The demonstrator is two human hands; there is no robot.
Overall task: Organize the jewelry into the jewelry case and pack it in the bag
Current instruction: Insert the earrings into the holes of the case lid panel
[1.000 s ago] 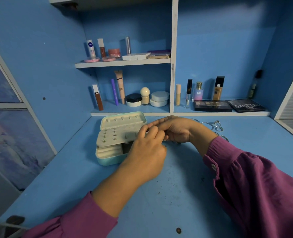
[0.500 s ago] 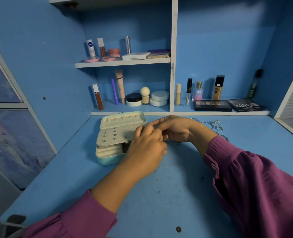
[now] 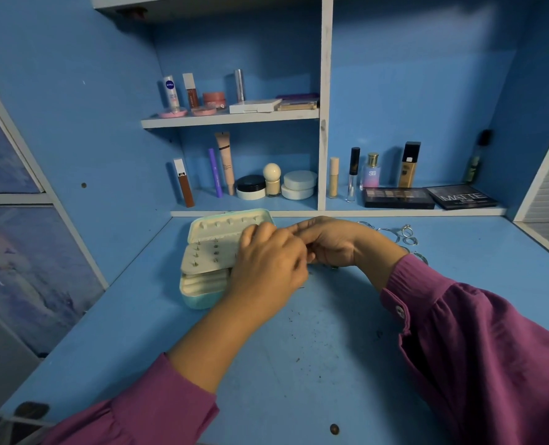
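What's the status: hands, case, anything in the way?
Left hand and right hand meet, fingers curled, over the open jewelry case. Held item hidden. Loose rings wait on the desk, right.

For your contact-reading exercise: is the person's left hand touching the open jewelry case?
Touching. In the head view the left hand lies across the jewelry case, its fingers resting on the cream stud panel with no gap visible.

Blue desk (image 3: 314, 364) with open jewelry case (image 3: 199, 284) and loose rings (image 3: 408, 234).
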